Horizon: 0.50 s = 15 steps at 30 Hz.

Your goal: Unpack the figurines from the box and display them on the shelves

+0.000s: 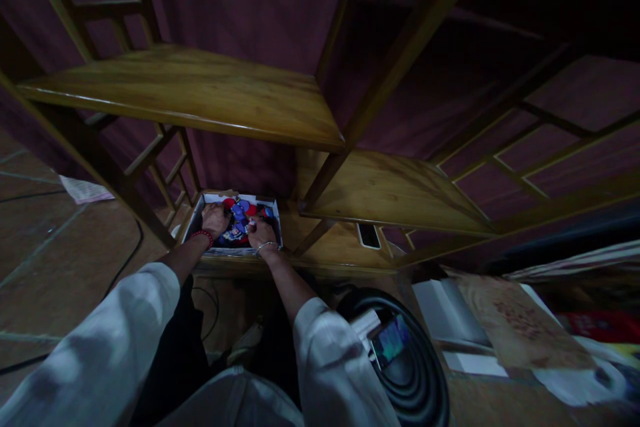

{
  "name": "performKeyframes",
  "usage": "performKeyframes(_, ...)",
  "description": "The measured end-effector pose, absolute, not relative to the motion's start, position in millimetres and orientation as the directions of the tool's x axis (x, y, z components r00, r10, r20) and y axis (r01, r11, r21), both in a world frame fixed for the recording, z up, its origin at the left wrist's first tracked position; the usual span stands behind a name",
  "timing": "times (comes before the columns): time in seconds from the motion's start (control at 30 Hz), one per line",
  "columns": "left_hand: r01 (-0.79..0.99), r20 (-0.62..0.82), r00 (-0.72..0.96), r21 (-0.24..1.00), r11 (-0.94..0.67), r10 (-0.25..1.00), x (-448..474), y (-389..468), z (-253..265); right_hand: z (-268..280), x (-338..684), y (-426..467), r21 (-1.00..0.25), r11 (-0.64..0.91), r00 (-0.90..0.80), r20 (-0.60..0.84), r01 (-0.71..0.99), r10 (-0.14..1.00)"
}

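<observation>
A shallow white box [279, 225] sits on the bottom board of a wooden shelf unit. Small flat pieces in purple, blue, red and black [239, 213] fill it; they look like figure-shaped trinkets, too dim to name exactly. My left hand [214, 219], wearing a red bead bracelet, reaches in over the left side with its fingers curled at a dark piece. Over the right side is my right hand [260, 233], a silvery bangle at its wrist. Its fingers are pinched together by a small pale spot. What either hand grips is hidden.
A wooden shelf board [190, 87] overhangs the box, and a slanting post [320, 180] stands to its right. A white-edged phone [369, 235] lies on the bottom board. Right of my legs are a coiled black hose [425, 387], a lit phone [391, 341] and cardboard [520, 320].
</observation>
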State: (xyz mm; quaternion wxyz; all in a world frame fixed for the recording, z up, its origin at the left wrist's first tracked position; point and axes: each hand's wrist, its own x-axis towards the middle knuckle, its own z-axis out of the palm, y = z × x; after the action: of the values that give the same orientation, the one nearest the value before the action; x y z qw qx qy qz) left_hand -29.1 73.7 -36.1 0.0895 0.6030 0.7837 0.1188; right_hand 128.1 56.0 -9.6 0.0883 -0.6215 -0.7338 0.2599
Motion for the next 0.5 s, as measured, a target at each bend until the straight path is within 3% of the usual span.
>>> performKeyframes(0.2, 0.911, 0.041, -0.237, 0.356, 0.208, 0.971, -27.1, 70.2, -28.0, -14.1, 128.5, 57.7, -0.533, 0.104, -0.212, -0.145, 0.840, 0.967)
performKeyframes(0.5, 0.671, -0.036, -0.308, 0.700, 0.244, 0.951, -12.0, 60.5, -22.1, -18.3, 130.4, 59.8, -0.628, 0.037, -0.152, -0.131, 0.778, 0.980)
